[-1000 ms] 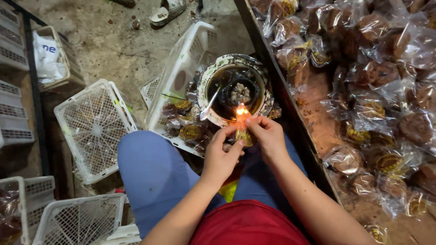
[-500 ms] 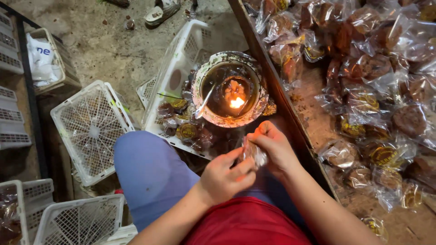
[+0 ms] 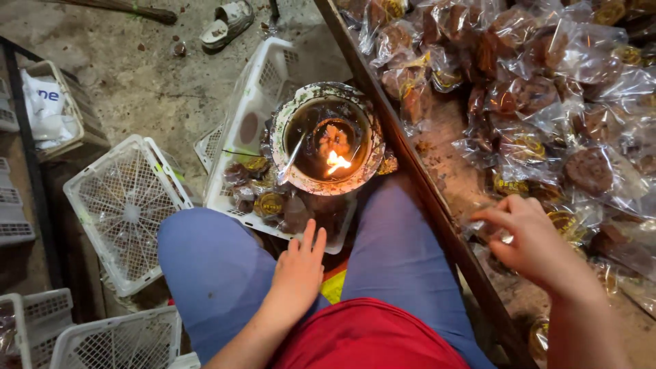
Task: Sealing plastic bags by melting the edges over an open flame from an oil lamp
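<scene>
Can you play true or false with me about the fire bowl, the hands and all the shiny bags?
1. A small flame burns inside the round bowl. True.
2. The left hand holds a bag over the flame. False: it is empty, fingers spread, between the knees near the white basket.
3. The right hand reaches among the clear bags of brown cakes. True.
4. The bowl stands on the wooden table. False: it sits on the basket beside the table edge.
</scene>
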